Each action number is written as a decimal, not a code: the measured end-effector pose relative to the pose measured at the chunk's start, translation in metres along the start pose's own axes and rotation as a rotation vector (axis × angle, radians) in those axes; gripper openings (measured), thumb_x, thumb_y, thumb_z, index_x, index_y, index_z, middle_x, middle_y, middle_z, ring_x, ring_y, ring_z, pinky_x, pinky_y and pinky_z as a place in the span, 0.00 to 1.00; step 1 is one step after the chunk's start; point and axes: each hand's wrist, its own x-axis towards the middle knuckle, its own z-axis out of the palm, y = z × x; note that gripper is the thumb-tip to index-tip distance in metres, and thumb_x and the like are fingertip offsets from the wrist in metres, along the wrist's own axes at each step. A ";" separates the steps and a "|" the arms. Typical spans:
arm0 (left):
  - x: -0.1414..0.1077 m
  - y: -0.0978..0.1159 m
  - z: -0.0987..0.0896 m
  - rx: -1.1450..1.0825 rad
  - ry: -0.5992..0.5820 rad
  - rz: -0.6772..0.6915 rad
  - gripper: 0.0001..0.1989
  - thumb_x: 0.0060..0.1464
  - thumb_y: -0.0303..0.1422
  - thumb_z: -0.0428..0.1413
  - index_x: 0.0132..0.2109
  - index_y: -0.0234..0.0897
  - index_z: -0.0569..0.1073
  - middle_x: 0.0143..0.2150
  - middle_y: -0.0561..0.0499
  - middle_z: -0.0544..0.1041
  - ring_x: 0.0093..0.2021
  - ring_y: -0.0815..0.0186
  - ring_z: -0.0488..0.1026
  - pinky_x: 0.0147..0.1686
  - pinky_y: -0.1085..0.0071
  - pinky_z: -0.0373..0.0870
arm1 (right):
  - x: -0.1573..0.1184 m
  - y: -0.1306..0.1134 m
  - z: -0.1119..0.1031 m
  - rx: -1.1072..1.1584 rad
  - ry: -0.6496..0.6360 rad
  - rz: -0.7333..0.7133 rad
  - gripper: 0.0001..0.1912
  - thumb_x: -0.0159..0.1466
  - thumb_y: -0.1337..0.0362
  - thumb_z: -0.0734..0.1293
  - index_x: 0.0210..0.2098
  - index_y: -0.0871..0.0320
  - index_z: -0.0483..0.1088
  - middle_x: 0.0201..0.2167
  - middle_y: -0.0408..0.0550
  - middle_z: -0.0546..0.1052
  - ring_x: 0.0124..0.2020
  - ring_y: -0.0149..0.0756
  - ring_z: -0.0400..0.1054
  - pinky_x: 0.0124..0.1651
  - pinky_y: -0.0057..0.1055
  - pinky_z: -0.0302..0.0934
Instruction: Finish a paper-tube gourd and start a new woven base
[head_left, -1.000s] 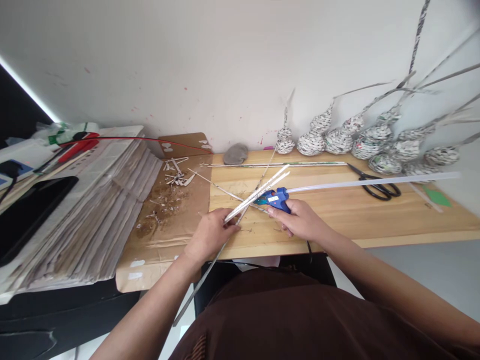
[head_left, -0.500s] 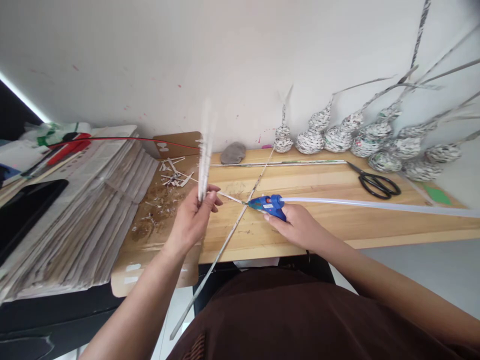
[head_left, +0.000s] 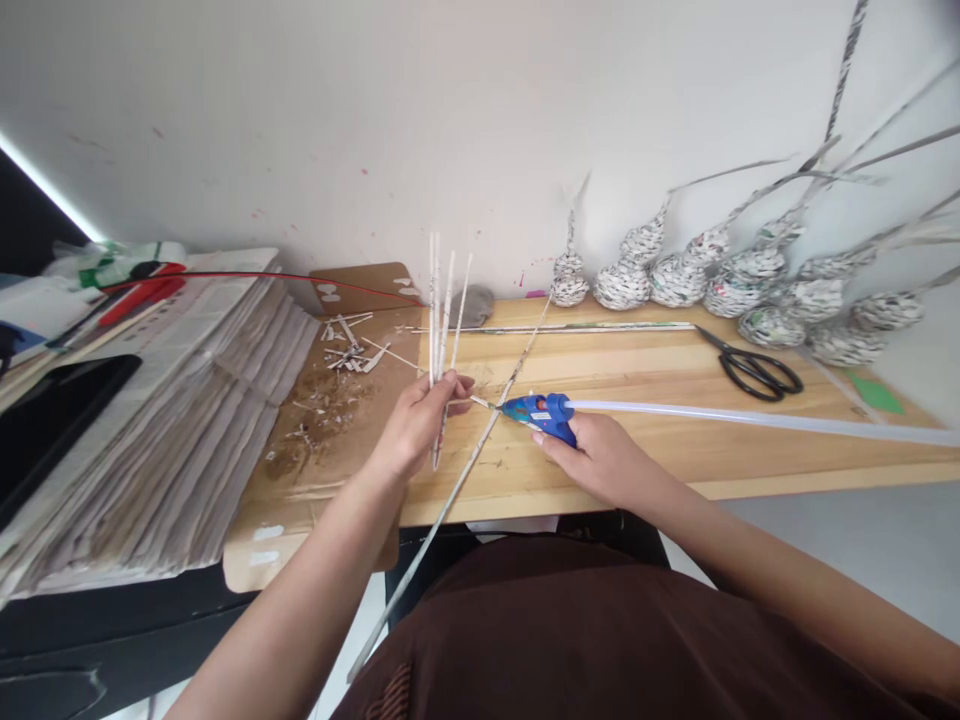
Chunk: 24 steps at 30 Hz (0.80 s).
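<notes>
My left hand (head_left: 420, 420) is closed round several thin paper sticks (head_left: 448, 310), which stand upright and fan out a little above its fingers. My right hand (head_left: 600, 455) grips a blue glue gun (head_left: 541, 414) with a long clear glue stick (head_left: 712, 417) running out of its back to the right. The gun's nozzle points left and meets the spot where a thin stick from the left hand's side reaches a long paper stick (head_left: 465, 472). That long stick lies diagonally across the table and hangs over its front edge.
Woven paper gourd shapes (head_left: 622, 285) line the wall. Black scissors (head_left: 759, 370) lie at the right of the wooden table (head_left: 645, 460). A grey lump (head_left: 474, 305) is at the back. Paper scraps (head_left: 349, 345) cover cardboard (head_left: 307, 490) beside stacked newspapers (head_left: 217, 420) and a phone (head_left: 64, 420).
My left hand has moved right, nearer the nozzle, and its sticks, blurred before, now show apart and reach below the hand. My right hand and the glue gun have barely moved.
</notes>
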 end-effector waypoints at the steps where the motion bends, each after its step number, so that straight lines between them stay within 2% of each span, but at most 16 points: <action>1: 0.006 -0.003 0.003 -0.021 -0.015 -0.007 0.18 0.55 0.45 0.55 0.30 0.34 0.70 0.47 0.42 0.78 0.49 0.60 0.75 0.48 0.65 0.73 | 0.000 0.000 0.000 0.005 -0.005 -0.001 0.19 0.66 0.53 0.59 0.22 0.56 0.59 0.20 0.46 0.70 0.23 0.34 0.61 0.29 0.30 0.48; 3: 0.015 -0.009 0.006 -0.012 -0.016 -0.042 0.18 0.54 0.45 0.56 0.29 0.33 0.70 0.48 0.41 0.78 0.51 0.58 0.75 0.51 0.63 0.72 | -0.001 0.000 -0.002 0.017 -0.017 -0.003 0.19 0.67 0.53 0.59 0.22 0.56 0.58 0.21 0.45 0.69 0.23 0.33 0.61 0.30 0.30 0.48; 7: 0.022 -0.015 0.006 0.012 0.040 -0.105 0.17 0.54 0.45 0.56 0.29 0.33 0.70 0.46 0.40 0.78 0.50 0.58 0.76 0.52 0.62 0.71 | -0.002 0.001 -0.006 0.014 -0.036 0.020 0.20 0.67 0.53 0.59 0.22 0.56 0.57 0.20 0.45 0.69 0.23 0.33 0.60 0.29 0.30 0.48; 24: 0.022 -0.023 0.001 0.025 0.073 -0.089 0.19 0.54 0.47 0.57 0.31 0.32 0.73 0.46 0.40 0.79 0.47 0.58 0.77 0.50 0.62 0.73 | 0.001 0.000 -0.012 -0.015 -0.055 0.024 0.20 0.67 0.54 0.59 0.21 0.56 0.56 0.19 0.44 0.66 0.23 0.32 0.58 0.28 0.29 0.47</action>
